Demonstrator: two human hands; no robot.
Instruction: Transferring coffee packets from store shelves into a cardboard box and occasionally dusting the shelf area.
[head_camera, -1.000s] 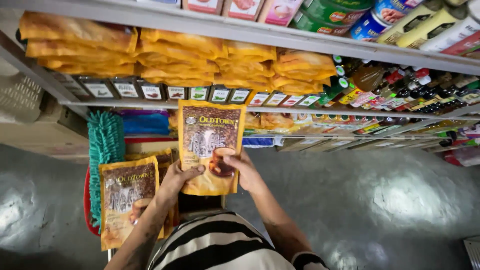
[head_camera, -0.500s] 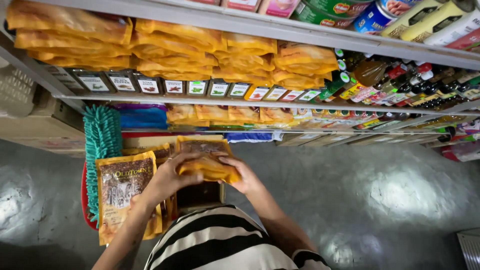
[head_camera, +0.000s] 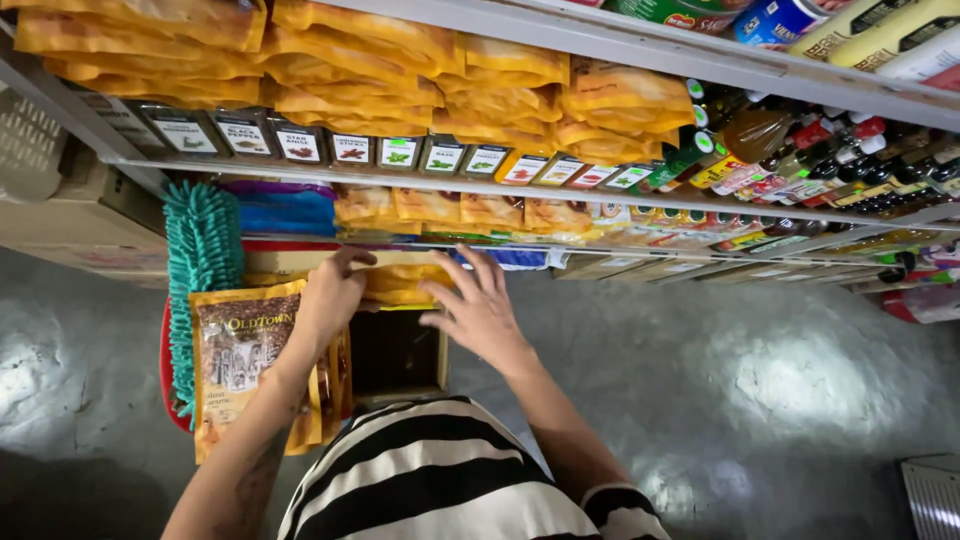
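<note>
Left hand (head_camera: 330, 292): I am gripping the orange packet (head_camera: 405, 283) at the shelf (head_camera: 300, 243).
Right hand (head_camera: 478, 312): I am pressing it, fingers spread, ungripped.

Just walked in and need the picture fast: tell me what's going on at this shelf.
A person in a striped top is at a shop shelf. Both hands rest on a yellow packet lying flat at a low shelf: the left hand grips its left end, and the right hand lies on it with fingers spread. More yellow-brown packets stand in a red basket beside a teal duster.
</note>
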